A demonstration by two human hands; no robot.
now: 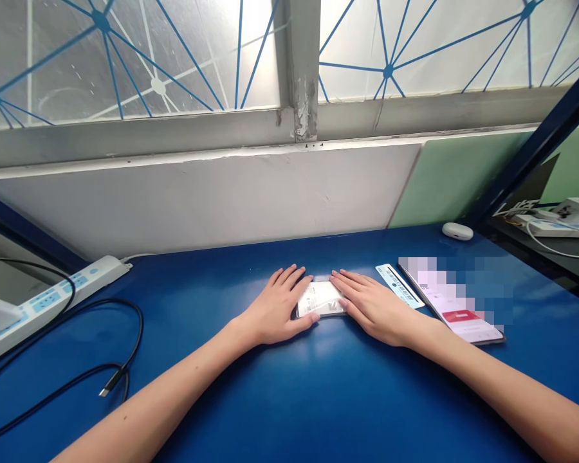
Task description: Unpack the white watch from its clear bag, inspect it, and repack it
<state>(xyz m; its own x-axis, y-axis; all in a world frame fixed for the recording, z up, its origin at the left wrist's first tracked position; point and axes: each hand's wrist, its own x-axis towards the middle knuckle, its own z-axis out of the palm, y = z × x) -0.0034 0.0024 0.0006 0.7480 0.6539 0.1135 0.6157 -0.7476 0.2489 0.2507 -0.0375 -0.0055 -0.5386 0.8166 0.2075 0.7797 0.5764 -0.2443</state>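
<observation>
A small flat rectangular thing, white on top with grey print and a dark lower edge, lies on the blue tabletop. My left hand rests flat over its left end, fingers stretched out and the thumb along the near edge. Over its right end lies my right hand, palm down with straight fingers. Both hands touch the thing without being wrapped round it, and they cover its ends. Its exact kind I cannot make out.
Right of my right hand lie a light blue card with dark print and a phone with a lit, partly blurred screen. A white earbud case sits farther back. At left are a power strip and a black cable.
</observation>
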